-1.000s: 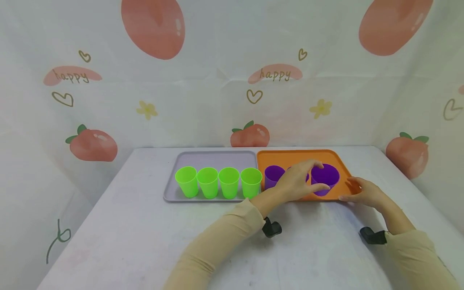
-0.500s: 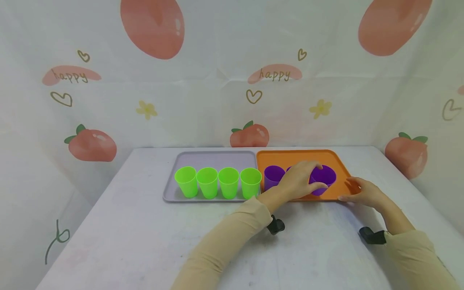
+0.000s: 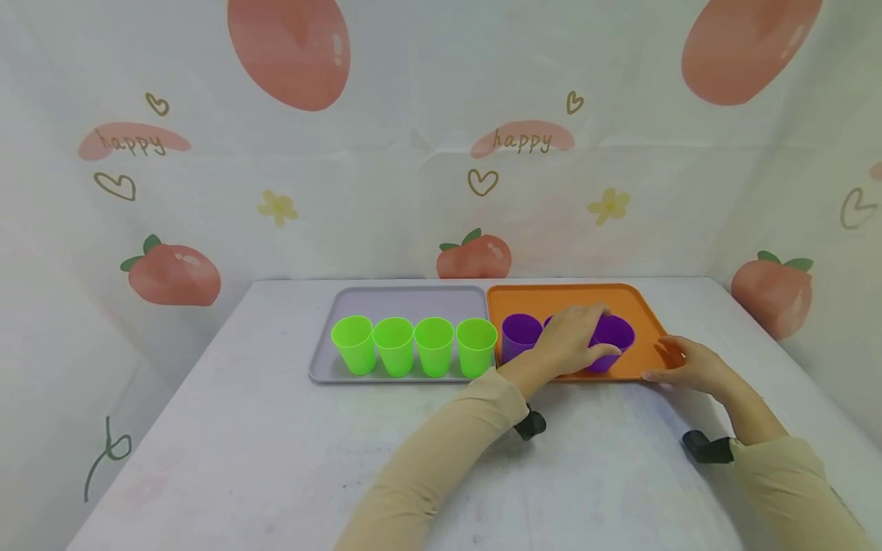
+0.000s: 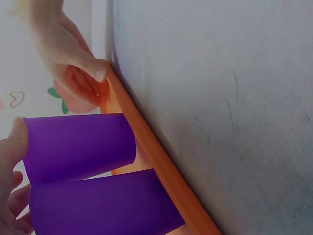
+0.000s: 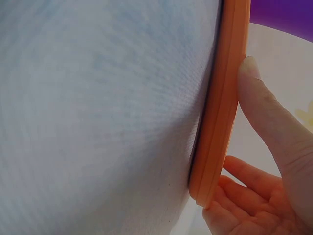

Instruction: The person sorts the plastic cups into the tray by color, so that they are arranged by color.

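Note:
My left hand [image 3: 568,340] reaches over the orange tray [image 3: 579,295] and holds the rightmost purple cup [image 3: 615,333] near its rim, between thumb and fingers. In the left wrist view, that purple cup [image 4: 80,147] lies against another purple cup [image 4: 102,205], which is mostly hidden by my hand in the head view. A further purple cup [image 3: 521,335] stands upright at the tray's left side. My right hand [image 3: 696,367] holds the front right corner of the tray, the thumb [image 5: 259,93] on its front rim and the fingers curled around the side.
Left of the orange tray, a grey tray [image 3: 413,296] butts against it. Several green cups [image 3: 436,348] stand upright in a row along its front. Both trays rest on a white table [image 3: 289,459], with a printed cloth [image 3: 386,191] hanging behind.
My left hand has closed in on the rightmost purple cup, which has slid left toward the cup beside it. The right hand stays at the tray corner.

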Action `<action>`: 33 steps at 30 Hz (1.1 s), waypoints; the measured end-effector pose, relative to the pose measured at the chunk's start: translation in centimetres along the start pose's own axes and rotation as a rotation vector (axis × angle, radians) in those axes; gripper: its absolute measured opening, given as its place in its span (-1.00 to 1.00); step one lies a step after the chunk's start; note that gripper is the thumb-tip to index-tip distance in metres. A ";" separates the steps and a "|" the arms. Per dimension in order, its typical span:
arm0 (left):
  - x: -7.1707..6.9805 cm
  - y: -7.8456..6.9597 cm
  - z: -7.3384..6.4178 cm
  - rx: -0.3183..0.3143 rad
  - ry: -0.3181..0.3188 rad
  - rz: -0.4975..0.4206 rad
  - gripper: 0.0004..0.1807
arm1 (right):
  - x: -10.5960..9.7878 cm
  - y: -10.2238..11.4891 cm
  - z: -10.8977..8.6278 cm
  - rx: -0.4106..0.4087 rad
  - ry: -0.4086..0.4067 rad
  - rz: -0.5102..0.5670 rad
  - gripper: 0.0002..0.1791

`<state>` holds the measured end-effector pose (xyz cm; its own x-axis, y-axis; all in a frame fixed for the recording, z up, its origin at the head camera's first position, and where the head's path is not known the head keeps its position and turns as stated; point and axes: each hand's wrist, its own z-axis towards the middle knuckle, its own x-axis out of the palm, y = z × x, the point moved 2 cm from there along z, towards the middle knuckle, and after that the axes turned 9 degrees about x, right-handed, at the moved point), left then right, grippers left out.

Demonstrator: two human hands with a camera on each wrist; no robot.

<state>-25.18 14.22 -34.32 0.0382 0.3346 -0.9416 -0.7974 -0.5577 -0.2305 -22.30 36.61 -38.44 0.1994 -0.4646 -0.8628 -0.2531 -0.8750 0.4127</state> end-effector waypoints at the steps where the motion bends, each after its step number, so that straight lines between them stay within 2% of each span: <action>1: 0.1 0.0 0.0 0.001 0.003 0.026 -0.37 | 0.0 0.0 0.0 -0.002 -0.001 0.000 0.07; 6: 0.3 -0.2 0.2 -0.029 0.035 0.107 -0.34 | 0.0 0.0 -0.1 -0.011 -0.004 0.003 0.07; 12: 0.6 -0.4 0.2 -0.086 0.057 0.112 -0.34 | 0.0 -0.1 -0.1 -0.010 0.004 0.006 0.06; 19: 0.7 -0.4 0.1 -0.095 0.054 0.122 -0.29 | 0.0 -0.2 -0.1 0.006 0.012 0.007 0.07; 26: -0.2 0.0 -1.2 -0.034 -0.005 0.106 -0.25 | 0.0 0.0 0.0 0.008 0.014 0.010 0.08; 33: -0.7 -0.3 -3.8 0.115 -0.131 0.107 -0.35 | 0.0 0.1 -0.1 -0.005 0.008 0.018 0.08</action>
<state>-22.64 11.28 -34.50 -0.1233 0.3779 -0.9176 -0.8567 -0.5073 -0.0938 -22.28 36.53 -38.35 0.2027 -0.4812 -0.8529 -0.2522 -0.8672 0.4293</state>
